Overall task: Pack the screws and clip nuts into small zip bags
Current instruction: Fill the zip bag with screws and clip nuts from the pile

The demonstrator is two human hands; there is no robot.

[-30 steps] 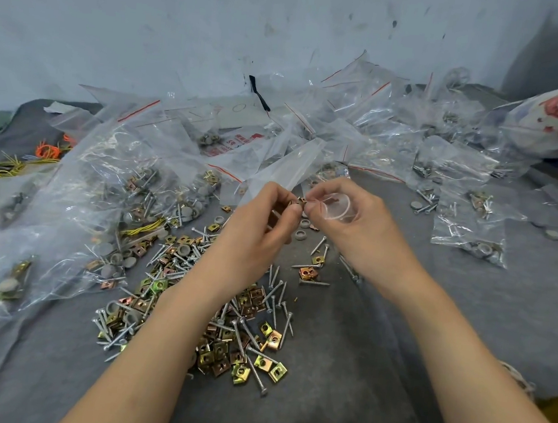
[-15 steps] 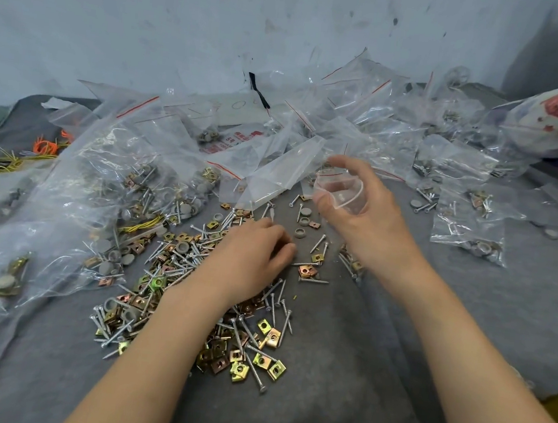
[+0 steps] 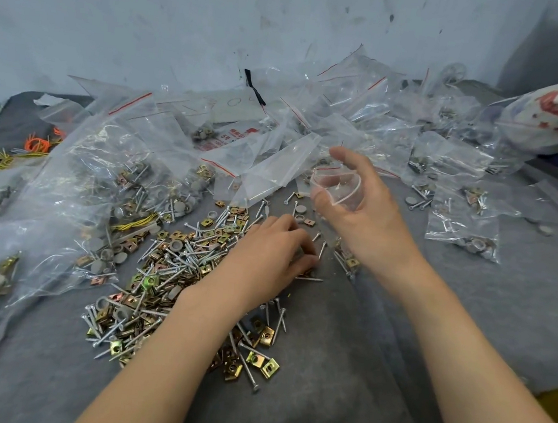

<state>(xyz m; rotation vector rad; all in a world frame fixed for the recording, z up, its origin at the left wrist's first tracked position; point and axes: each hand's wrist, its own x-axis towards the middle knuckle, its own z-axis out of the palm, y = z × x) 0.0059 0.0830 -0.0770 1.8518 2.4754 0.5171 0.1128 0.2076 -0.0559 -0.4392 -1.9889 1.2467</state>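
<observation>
A loose heap of silver screws and brass clip nuts (image 3: 175,269) lies on the grey cloth in front of me. My right hand (image 3: 366,217) holds a small clear zip bag (image 3: 336,190) with its mouth spread open, raised a little above the cloth. My left hand (image 3: 265,261) rests palm down on the right side of the heap, its fingertips pinched around small parts near a clip nut and screw (image 3: 310,276); what exactly they hold is hidden.
Several filled zip bags (image 3: 465,227) lie to the right and along the back. A big clear bag of parts (image 3: 76,197) sprawls on the left, with orange and yellow wires (image 3: 18,153) behind it. Grey wall behind; table edge at lower right.
My left hand dropped from the bag's mouth down onto the heap and pinches at parts there. My right hand lifted the open bag slightly up and right.
</observation>
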